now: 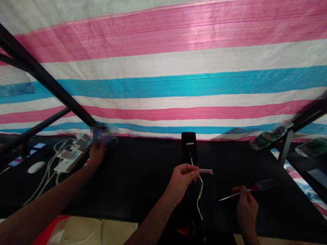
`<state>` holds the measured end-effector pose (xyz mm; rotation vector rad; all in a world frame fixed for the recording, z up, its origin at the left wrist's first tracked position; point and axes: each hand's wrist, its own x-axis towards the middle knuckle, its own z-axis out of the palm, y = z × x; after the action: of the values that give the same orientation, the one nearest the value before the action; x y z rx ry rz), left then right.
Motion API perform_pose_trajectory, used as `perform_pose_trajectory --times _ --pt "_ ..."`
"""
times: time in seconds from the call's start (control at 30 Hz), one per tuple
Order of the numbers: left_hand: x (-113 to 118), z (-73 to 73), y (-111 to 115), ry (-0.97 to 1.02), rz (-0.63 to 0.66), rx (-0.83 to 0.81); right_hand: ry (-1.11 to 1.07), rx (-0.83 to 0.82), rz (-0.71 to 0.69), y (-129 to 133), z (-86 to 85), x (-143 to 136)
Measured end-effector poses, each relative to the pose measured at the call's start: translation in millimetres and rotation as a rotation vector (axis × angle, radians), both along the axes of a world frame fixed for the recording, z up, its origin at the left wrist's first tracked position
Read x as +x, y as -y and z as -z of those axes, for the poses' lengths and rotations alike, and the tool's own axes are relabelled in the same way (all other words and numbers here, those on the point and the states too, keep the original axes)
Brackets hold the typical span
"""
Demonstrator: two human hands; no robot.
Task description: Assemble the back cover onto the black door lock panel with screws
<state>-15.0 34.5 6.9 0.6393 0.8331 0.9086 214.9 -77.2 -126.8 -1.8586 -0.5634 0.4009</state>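
My left hand (182,180) is closed in a pinch around a thin, pale clear strip (205,171), perhaps a small plastic packet; its kind is unclear. Under that hand lies a long flat black device (188,137) with a small white label (189,143). A white cord (198,200) runs down along the device and passes behind my fingers. In my right hand (246,204) is a screwdriver (263,185), gripped by its shaft near the handle. Its clear and red handle points right, and the metal tip points left, above the black table (143,177).
At left, another person's hand (97,154) reaches to a blurred object. White power strips (67,160) with cables, a white mouse (36,167) and a phone (28,154) lie there. A plastic bottle (270,136) lies at right by a metal post (285,146). A striped sheet (163,85) hangs behind.
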Motion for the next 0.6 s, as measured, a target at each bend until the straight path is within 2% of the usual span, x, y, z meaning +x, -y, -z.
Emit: perform_pose_trajectory --times 0.23,0.33,0.5,0.6 --pt "-7 -1.2 0 -0.016 -0.015 -0.003 0.014 -0.024 0.006 1 4.1 3" --pt "-9 -3.1 -1 0.006 -0.028 0.014 0.031 -0.031 0.007 1 0.7 1" --pt "-6 -5.0 -1 0.065 -0.042 -0.012 -0.124 0.023 -0.025 -1 -21.1 -8" --pt "-1 -4.1 0 0.089 -0.032 -0.059 -0.312 0.226 0.002 -3 -44.1 -16"
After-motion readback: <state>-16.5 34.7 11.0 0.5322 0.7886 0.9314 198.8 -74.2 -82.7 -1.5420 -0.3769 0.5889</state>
